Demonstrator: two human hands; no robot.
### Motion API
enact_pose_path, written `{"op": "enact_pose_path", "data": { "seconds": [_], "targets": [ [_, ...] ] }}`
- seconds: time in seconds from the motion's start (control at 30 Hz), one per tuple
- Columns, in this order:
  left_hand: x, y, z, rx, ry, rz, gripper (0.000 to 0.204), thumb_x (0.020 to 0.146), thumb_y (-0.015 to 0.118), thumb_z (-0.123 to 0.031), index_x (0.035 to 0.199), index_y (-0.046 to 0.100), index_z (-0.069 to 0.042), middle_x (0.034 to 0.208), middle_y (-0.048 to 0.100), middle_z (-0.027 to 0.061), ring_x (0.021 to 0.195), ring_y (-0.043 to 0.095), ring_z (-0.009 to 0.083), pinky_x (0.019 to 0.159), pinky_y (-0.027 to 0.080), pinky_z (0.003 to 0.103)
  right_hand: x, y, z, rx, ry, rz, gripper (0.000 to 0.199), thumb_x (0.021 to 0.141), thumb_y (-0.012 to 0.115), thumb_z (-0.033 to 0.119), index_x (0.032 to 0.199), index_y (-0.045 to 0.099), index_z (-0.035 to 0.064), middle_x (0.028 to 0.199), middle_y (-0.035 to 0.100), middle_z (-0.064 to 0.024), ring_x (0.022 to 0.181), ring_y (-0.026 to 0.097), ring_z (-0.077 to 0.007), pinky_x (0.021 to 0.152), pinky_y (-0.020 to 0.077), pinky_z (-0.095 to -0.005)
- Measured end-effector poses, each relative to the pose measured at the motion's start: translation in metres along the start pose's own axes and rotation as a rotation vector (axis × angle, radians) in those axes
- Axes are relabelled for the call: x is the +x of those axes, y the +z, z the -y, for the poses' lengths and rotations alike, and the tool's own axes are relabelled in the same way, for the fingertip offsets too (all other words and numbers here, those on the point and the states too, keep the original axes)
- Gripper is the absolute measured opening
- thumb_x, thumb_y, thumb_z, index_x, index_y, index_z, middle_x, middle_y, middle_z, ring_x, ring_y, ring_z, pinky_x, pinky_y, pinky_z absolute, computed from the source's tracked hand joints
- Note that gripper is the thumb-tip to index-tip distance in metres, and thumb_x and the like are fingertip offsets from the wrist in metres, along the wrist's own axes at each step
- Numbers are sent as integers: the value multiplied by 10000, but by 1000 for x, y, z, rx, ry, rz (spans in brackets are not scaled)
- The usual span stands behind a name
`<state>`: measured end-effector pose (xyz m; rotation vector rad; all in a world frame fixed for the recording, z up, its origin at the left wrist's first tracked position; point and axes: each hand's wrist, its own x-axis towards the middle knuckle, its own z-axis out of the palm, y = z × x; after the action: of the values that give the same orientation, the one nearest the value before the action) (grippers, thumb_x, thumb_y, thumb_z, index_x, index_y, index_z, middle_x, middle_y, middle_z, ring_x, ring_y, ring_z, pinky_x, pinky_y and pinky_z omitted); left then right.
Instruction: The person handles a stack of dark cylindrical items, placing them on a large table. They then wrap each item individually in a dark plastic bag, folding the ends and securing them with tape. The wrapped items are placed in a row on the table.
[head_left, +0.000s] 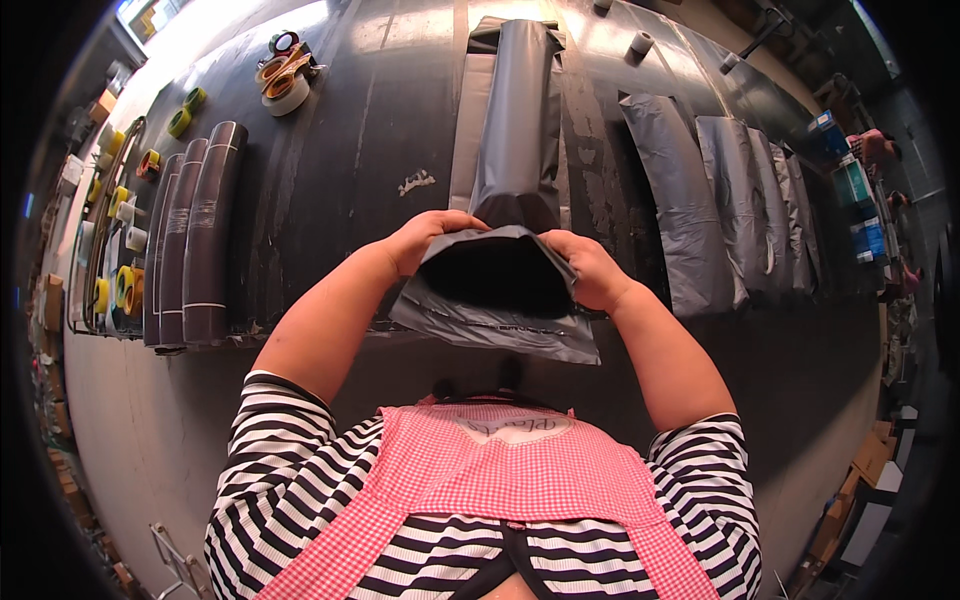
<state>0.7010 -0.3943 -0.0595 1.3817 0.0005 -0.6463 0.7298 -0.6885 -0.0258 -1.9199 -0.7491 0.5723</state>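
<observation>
A long grey plastic mailing bag (515, 120) lies lengthwise on the dark table, its mouth facing me and gaping over the near edge. The inside of the mouth looks black, so what the bag holds is hidden. My left hand (432, 240) grips the upper left rim of the mouth. On the opposite side, my right hand (588, 268) is closed on the right rim. A loose flap of the bag (500, 335) hangs below the opening, toward my body. Under the bag, more flat grey bags (467, 165) show along its left side.
Dark rolls (215, 235) in clear wrap lie on the left of the table (340, 180). Behind them are tape rolls (287, 90) and yellow tape rolls (180, 122). Several filled grey bags (680, 200) lie side by side on the right. A small grey roll (641, 43) stands farther back.
</observation>
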Motion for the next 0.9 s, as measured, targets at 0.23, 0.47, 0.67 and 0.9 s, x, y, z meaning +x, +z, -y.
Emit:
{"op": "enact_pose_path", "data": {
  "seconds": [0.23,0.47,0.67,0.9],
  "targets": [
    [-53,6,41,196,-206,127,475,1048,474,-448,1203,648,-34,1201,667,73,1030,648,157,858,542,329,-49,-16,-4,608,576,316,427,1062,455,409,834,543,58,748,684,-95,665,698,-206,682,551,-336],
    [-68,42,4,-248,415,-25,504,851,763,-46,1296,532,-2,1167,652,52,1087,606,148,955,483,309,-62,14,18,481,163,-83,365,875,704,8,1231,628,25,1093,695,-43,1066,622,-109,905,509,-298],
    [-72,38,-6,-101,557,-94,317,915,732,-130,1184,633,6,1141,675,51,1031,616,125,925,496,296,-62,29,19,665,-9,-271,325,899,706,16,1216,638,2,1161,685,-46,1069,628,-130,946,496,-302],
    [-14,35,13,-385,364,-423,238,987,652,-206,1101,679,1,993,713,33,869,641,101,805,527,270,-17,40,11,942,151,-532,135,984,649,145,1007,697,20,938,699,-7,817,601,-64,758,494,-241]
  ]
}}
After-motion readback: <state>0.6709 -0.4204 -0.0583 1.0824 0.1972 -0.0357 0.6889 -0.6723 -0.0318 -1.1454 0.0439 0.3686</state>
